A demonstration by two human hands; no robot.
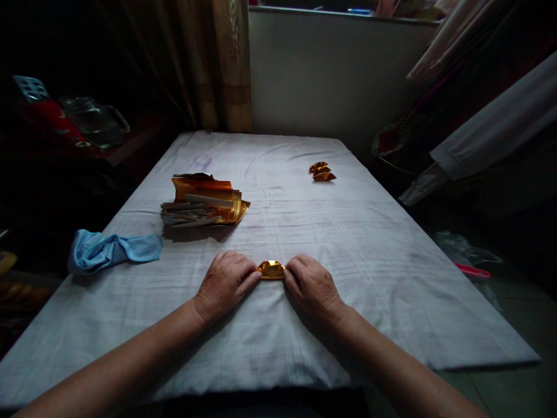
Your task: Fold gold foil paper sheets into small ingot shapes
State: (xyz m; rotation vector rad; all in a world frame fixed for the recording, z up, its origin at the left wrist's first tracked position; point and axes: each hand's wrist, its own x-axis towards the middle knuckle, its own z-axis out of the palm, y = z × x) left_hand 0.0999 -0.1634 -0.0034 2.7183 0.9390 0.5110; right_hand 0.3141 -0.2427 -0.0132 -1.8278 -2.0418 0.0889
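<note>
Leftmost, blue cloth [112, 252] on the surface [391, 278]; next, gold paper stack [202, 200]; with left hand [228, 283], pinching one end of a folded gold piece [272, 269] at the near side; with right hand [314, 284], the other; farther back, small gold folds [322, 174].

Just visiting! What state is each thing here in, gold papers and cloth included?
Gold foil piece: folded, held at both ends
Left hand: pinching the piece's left end
Right hand: pinching the piece's right end
Gold sheets: loosely piled, some curled
Small gold pieces: folded, close together
Blue cloth: crumpled
Tablecloth: spread, wrinkled
Glass pitcher: standing, contents unclear
Curtain: hanging in folds
</note>
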